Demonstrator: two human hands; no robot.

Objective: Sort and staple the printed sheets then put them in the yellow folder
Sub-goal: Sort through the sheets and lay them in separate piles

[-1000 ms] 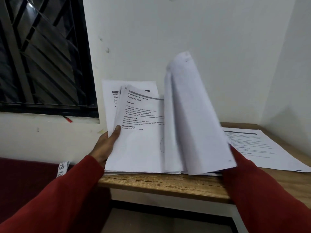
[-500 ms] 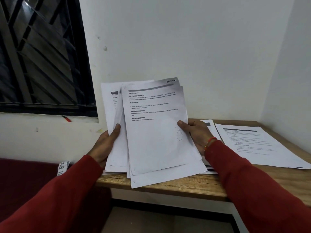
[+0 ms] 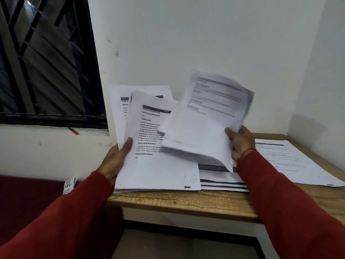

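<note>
The left hand [image 3: 116,159] holds a fanned stack of printed sheets [image 3: 149,146] at its left edge, thumb pressed on the top page, the stack leaning up from the wooden surface [image 3: 186,202]. The right hand [image 3: 239,142] pinches a blurred single sheet [image 3: 205,118], lifted and tilted above more papers [image 3: 291,161] lying flat.

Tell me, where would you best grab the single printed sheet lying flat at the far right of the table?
Pinch the single printed sheet at its near right corner, coming from the table's front edge. That corner seems to jut slightly past the edge, so a thumb could likely slip under; elsewhere it lies flat on the wood.
</note>
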